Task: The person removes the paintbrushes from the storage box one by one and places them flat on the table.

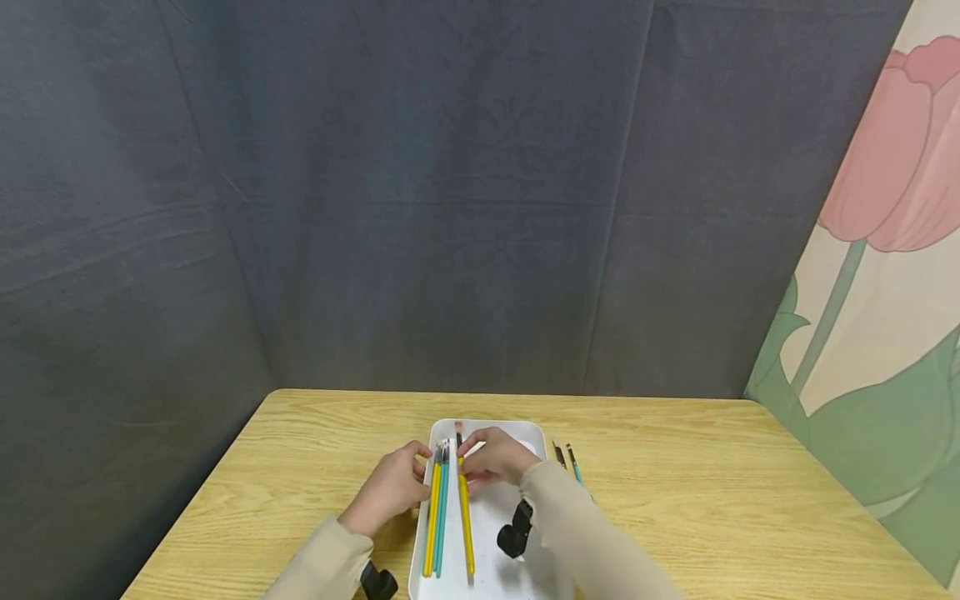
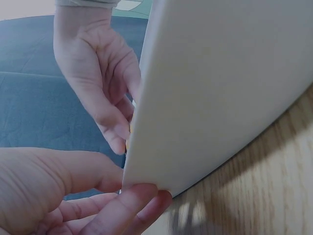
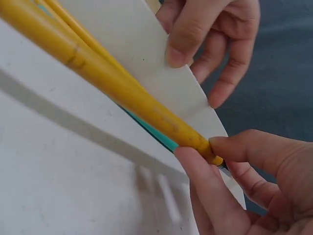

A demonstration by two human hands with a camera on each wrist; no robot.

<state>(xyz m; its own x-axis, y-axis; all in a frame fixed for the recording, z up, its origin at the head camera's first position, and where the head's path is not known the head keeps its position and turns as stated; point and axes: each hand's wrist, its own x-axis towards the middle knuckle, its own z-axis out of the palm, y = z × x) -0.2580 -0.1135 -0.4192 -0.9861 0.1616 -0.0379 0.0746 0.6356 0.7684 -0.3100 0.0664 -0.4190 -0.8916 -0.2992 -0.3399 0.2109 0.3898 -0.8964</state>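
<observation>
My right hand pinches a yellow paintbrush between thumb and fingers, near its ferrule. In the right wrist view the thick yellow handle slants over the tray floor and throws a shadow on it. At the left, my left hand grips the rim of the white tray. The left wrist view shows its thumb over the edge and fingers against the outer wall. Along the tray's left side lie another yellow paintbrush and teal paintbrushes, side by side, bristles pointing away from me.
Just beyond the tray's right edge, a dark-tipped brush and a teal brush show, partly behind my right sleeve. All this is on a wooden table. A dark curtain hangs behind it, with a tulip-patterned cloth at the right.
</observation>
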